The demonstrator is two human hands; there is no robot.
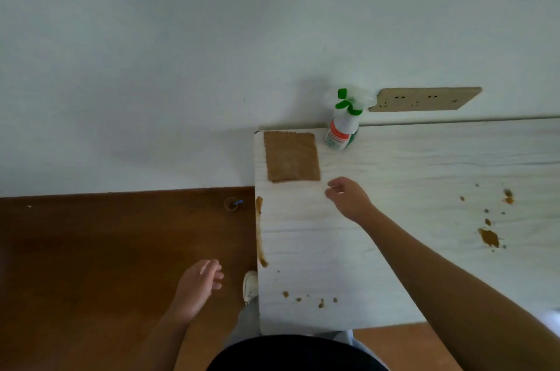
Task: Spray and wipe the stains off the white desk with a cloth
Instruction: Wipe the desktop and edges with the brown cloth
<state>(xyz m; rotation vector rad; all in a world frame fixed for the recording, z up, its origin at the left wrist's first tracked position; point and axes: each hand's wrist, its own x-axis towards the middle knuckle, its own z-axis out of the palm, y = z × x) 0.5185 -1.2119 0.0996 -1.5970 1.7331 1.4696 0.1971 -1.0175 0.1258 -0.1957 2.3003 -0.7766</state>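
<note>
While the right hand (348, 198) hovers over the white desk (394, 164), its fingers are loosely curled and hold nothing. In the head view, the brown cloth (291, 157) lies flat just beyond the fingertips. The spray bottle (344, 125) stands upright farther past them, beside the cloth. The left hand (198, 283) hangs off the desk over the floor, its fingers relaxed, slightly spread and empty. Brown stains (488, 237) lie well to the right of the right fingers, and 1 long streak (260, 231) marks the desk's left edge. A hasty reach could topple the bottle, and wiping before spraying would probably smear the stains.
</note>
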